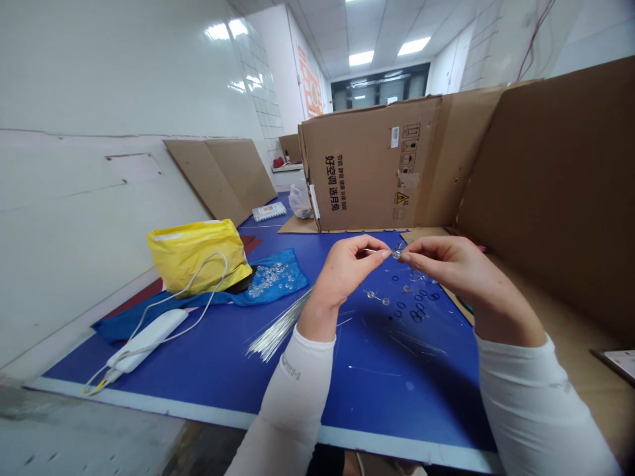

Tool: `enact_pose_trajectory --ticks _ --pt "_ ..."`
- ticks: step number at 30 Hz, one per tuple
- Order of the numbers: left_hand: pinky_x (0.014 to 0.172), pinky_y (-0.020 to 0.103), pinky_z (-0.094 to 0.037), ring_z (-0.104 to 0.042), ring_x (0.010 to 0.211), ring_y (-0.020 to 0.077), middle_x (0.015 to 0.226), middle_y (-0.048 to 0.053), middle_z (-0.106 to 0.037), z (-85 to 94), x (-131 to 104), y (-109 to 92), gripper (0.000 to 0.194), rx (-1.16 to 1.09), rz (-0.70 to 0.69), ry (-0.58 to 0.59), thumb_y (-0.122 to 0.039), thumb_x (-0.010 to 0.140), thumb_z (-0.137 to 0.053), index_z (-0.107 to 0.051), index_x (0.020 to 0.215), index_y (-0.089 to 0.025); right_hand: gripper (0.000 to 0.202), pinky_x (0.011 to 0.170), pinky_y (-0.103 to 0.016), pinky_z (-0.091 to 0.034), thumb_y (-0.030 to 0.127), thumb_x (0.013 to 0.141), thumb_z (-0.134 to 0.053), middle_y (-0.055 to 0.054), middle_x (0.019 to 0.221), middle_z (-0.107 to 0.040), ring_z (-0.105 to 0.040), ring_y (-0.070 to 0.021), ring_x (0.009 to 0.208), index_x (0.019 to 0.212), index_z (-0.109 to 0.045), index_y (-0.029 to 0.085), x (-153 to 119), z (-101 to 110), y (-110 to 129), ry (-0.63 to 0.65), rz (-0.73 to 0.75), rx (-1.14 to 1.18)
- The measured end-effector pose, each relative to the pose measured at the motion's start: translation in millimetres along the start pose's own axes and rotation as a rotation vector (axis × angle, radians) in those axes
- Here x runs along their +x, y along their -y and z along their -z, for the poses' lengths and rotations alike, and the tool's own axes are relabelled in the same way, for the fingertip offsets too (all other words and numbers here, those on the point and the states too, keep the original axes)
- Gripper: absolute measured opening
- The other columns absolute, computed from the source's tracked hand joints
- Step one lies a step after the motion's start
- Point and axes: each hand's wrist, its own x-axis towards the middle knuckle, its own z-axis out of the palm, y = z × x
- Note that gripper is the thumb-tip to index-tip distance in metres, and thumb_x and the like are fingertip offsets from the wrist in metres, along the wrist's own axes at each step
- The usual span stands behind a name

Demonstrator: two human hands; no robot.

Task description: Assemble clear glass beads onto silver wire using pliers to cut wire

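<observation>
Above the blue table (297,387), my left hand (350,264) pinches a thin wire (368,250). Close to its fingertips, my right hand (441,259) holds a clear bead (396,254) between thumb and finger. The two hands nearly meet at the bead. Under them lie more clear beads (371,295) on a short wire and several dark rings (417,311). A bundle of straight thin wires (280,328) rests on the table left of my left forearm. Many clear beads (272,279) are heaped on a blue cloth (296,268).
A yellow bag (198,254) and a white power strip (143,344) with its cable lie at the left. A large cardboard box (367,172) stands behind my hands, and a cardboard panel (555,198) rises at the right. Loose wires are scattered near my forearms.
</observation>
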Motion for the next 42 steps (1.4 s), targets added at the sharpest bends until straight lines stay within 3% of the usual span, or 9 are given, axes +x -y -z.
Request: enact_pose_trajectory --ticks 6,10,12,15,19,22,28,36,42 --pt "0.062 0.025 -0.041 -0.052 0.065 0.0101 0.075 0.002 -0.067 -0.2 3 4 0.015 -0.137 0.091 -0.047 -0.029 0.076 -0.074 -0.074 0.083 -0.016 0.032 0.056 -0.03 -0.036 0.048 0.094 -0.055 -0.002 0.069 -0.057 -0.049 -0.0157 0.062 0.088 -0.075 0.024 0 5 -2 -0.314 0.084 0.118" --pt "0.063 0.025 -0.041 -0.054 0.066 0.0101 0.074 0.002 -0.065 0.3 6 5 0.014 -0.212 0.138 -0.041 -0.027 0.075 -0.075 -0.074 0.082 -0.015 0.036 0.07 -0.034 -0.041 0.047 0.097 -0.053 -0.007 0.084 -0.062 -0.054 -0.0181 0.077 0.1 -0.078 0.022 -5 8 3 -0.542 0.25 0.249" --pt "0.063 0.025 -0.041 -0.054 0.066 0.01 0.073 0.002 -0.065 0.2 7 5 0.013 -0.23 0.15 -0.036 -0.026 0.075 -0.075 -0.074 0.082 -0.015 0.037 0.061 -0.035 -0.036 0.048 0.097 -0.054 -0.007 0.08 -0.059 -0.05 -0.0173 0.069 0.097 -0.079 0.021 -9 9 7 -0.608 0.275 0.286" --pt "0.063 0.025 -0.04 -0.055 0.066 0.0102 0.074 0.002 -0.065 -0.6 6 4 0.013 -0.231 0.156 -0.029 -0.026 0.077 -0.074 -0.073 0.083 -0.015 0.034 0.051 -0.034 -0.026 0.052 0.094 -0.057 -0.004 0.067 -0.05 -0.041 -0.0158 0.057 0.083 -0.074 0.024 -14 9 12 -0.533 0.231 0.365" --pt "0.065 0.025 -0.042 -0.055 0.068 0.0101 0.077 0.003 -0.067 -3.3 4 2 0.012 -0.23 0.158 -0.022 -0.025 0.077 -0.073 -0.073 0.084 -0.014 0.035 0.047 -0.031 -0.031 0.055 0.094 -0.057 -0.001 0.063 -0.053 -0.045 -0.014 0.052 0.077 -0.066 0.026 -13 4 11 -0.364 0.181 0.39" --pt "0.065 0.025 -0.042 -0.055 0.068 0.0099 0.079 0.003 -0.067 -5.2 2 1 0.014 -0.232 0.149 -0.009 -0.026 0.078 -0.073 -0.073 0.085 -0.014 0.037 0.044 -0.028 -0.031 0.055 0.094 -0.058 0.0 0.061 -0.056 -0.046 -0.0114 0.048 0.075 -0.064 0.023 -8 -2 7 -0.308 0.165 0.384" --pt "0.066 0.025 -0.042 -0.054 0.07 0.01 0.082 0.003 -0.066 -6.7 1 4 0.019 -0.18 0.098 0.044 -0.031 0.081 -0.07 -0.073 0.091 -0.015 0.037 0.042 -0.024 -0.035 0.052 0.094 -0.061 0.0 0.062 -0.062 -0.049 -0.0091 0.048 0.077 -0.066 0.019 0 -9 0 -0.312 0.212 0.397" --pt "0.064 0.025 -0.041 -0.054 0.07 0.0105 0.083 0.004 -0.067 -6.4 0 4 0.018 -0.123 0.083 0.057 -0.031 0.083 -0.068 -0.074 0.091 -0.015 0.033 0.047 -0.025 -0.039 0.051 0.094 -0.061 -0.001 0.068 -0.06 -0.051 -0.0107 0.055 0.079 -0.067 0.022 -7 -2 4 -0.254 0.253 0.285" --pt "0.065 0.026 -0.042 -0.055 0.07 0.0107 0.085 0.004 -0.068 -7.1 -1 3 0.017 -0.123 0.098 0.052 -0.029 0.083 -0.068 -0.073 0.091 -0.015 0.027 0.041 -0.028 -0.038 0.044 0.095 -0.062 0.0 0.064 -0.058 -0.051 -0.0115 0.048 0.076 -0.067 0.025 -9 -1 7 -0.383 0.309 0.289"
